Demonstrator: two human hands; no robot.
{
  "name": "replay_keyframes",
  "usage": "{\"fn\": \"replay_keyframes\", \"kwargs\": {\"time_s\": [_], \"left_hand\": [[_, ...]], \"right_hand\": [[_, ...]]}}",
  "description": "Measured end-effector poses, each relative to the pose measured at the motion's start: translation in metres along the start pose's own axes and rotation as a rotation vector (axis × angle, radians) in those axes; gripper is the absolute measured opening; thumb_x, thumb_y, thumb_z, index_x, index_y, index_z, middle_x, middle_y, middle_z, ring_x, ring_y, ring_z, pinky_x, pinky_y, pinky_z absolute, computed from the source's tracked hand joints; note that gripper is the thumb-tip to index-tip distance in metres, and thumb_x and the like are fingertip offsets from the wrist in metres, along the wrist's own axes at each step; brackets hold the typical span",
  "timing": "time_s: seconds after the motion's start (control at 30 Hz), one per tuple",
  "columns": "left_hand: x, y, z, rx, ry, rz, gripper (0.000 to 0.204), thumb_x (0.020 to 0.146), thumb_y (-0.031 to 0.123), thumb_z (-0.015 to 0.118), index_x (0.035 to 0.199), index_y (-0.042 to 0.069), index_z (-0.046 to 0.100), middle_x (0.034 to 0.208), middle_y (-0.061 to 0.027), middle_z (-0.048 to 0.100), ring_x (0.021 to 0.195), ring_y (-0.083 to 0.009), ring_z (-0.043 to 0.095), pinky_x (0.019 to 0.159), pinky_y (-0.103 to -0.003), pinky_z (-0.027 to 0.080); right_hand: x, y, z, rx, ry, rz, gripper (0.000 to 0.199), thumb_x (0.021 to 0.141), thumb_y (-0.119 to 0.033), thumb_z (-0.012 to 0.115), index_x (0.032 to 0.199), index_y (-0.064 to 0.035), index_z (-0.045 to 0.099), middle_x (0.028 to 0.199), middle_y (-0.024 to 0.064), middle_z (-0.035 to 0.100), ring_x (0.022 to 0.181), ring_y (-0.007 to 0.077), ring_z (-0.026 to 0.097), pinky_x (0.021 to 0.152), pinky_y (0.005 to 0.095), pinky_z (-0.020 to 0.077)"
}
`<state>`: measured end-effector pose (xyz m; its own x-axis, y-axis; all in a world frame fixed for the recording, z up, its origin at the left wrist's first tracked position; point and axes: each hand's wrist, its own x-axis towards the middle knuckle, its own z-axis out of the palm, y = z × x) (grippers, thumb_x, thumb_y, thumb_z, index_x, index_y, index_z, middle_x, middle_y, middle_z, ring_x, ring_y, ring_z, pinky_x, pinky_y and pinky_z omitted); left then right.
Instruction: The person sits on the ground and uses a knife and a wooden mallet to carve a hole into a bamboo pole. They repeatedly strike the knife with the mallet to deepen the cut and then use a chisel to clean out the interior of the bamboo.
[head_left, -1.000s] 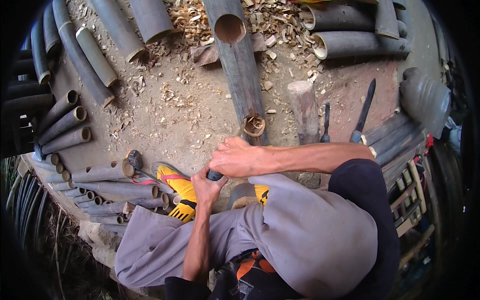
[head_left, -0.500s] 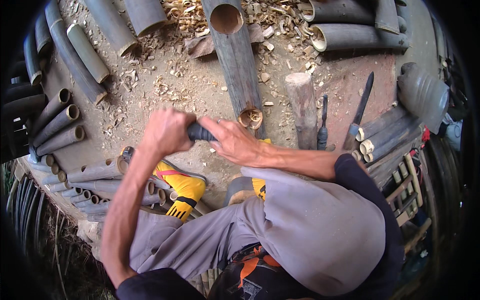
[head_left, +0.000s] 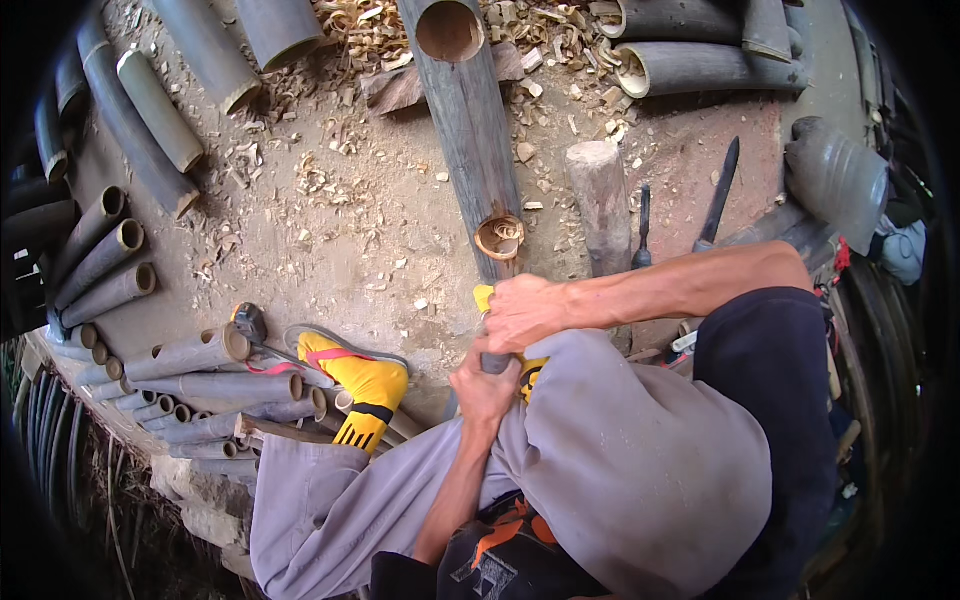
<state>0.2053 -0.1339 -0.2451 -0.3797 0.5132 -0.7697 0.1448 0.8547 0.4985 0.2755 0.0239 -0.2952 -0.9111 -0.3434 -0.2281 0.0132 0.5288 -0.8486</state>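
My left hand [head_left: 485, 385] is closed around a short dark grey cylindrical piece [head_left: 495, 363], low in front of my knee; most of the piece is hidden. Just above it, my right hand [head_left: 527, 312] is curled into a grip beside my yellow-socked foot [head_left: 483, 297]; what its fingers enclose is hidden. Ahead of my hands lies a thick grey bamboo pole [head_left: 470, 140] with a large round opening near its far part and a smaller one at the near end. Curled shavings [head_left: 505, 233] sit inside the smaller opening.
A wooden stump [head_left: 597, 205], a dark-handled chisel-like tool [head_left: 643, 225] and a long blade [head_left: 722, 190] are right of the pole. Cut bamboo tubes [head_left: 200, 360] lie at left, near a tape measure [head_left: 249, 321]. Wood shavings [head_left: 375, 30] litter the ground. A plastic jug [head_left: 838, 175] stands at right.
Both hands have come down and right, toward my knee, with the grey piece in my left hand. My right hand is now above my left. The tape measure shows more fully.
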Motion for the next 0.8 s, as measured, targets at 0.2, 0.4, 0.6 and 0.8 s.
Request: {"fn": "replay_keyframes", "kwargs": {"time_s": [0.2, 0.4, 0.6, 0.8], "left_hand": [[0.073, 0.011, -0.089, 0.368, -0.090, 0.136, 0.030, 0.060, 0.017, 0.076, 0.086, 0.004, 0.066, 0.071, -0.0159, 0.067, 0.062, -0.0267, 0.066, 0.061, -0.037, 0.053], [0.136, 0.107, -0.142, 0.966, -0.228, 0.625, 0.027, 0.057, 0.014, 0.072, 0.081, 0.006, 0.064, 0.073, -0.0145, 0.066, 0.063, -0.0327, 0.065, 0.059, -0.041, 0.052], [0.167, 0.183, -0.122, 1.301, -0.392, 0.892, 0.010, 0.062, 0.011, 0.062, 0.070, 0.006, 0.064, 0.066, -0.0134, 0.064, 0.058, -0.0283, 0.065, 0.054, -0.039, 0.052], [0.181, 0.225, -0.099, 1.453, -0.386, 1.123, 0.010, 0.063, 0.017, 0.069, 0.065, 0.007, 0.067, 0.065, -0.0117, 0.065, 0.061, -0.0280, 0.066, 0.054, -0.036, 0.053]], "right_hand": [[0.039, 0.002, -0.036, 0.024, 0.250, 0.236, 0.021, 0.074, -0.011, 0.059, 0.095, -0.0071, 0.061, 0.069, 0.0128, 0.063, 0.068, 0.0313, 0.065, 0.056, 0.0449, 0.0512], [0.035, -0.005, -0.043, 0.120, 0.855, 0.482, 0.044, 0.066, -0.002, 0.063, 0.109, -0.0060, 0.054, 0.082, 0.0137, 0.061, 0.082, 0.0309, 0.062, 0.075, 0.0408, 0.0509], [0.031, 0.006, -0.040, 0.250, 1.311, 0.546, 0.039, 0.070, 0.001, 0.057, 0.109, -0.0035, 0.052, 0.078, 0.0183, 0.062, 0.081, 0.0366, 0.063, 0.073, 0.0460, 0.0508], [0.027, 0.012, -0.037, 0.344, 1.391, 0.615, 0.049, 0.067, -0.001, 0.062, 0.115, -0.0035, 0.051, 0.083, 0.0216, 0.061, 0.076, 0.0405, 0.061, 0.071, 0.0484, 0.0482]]}}
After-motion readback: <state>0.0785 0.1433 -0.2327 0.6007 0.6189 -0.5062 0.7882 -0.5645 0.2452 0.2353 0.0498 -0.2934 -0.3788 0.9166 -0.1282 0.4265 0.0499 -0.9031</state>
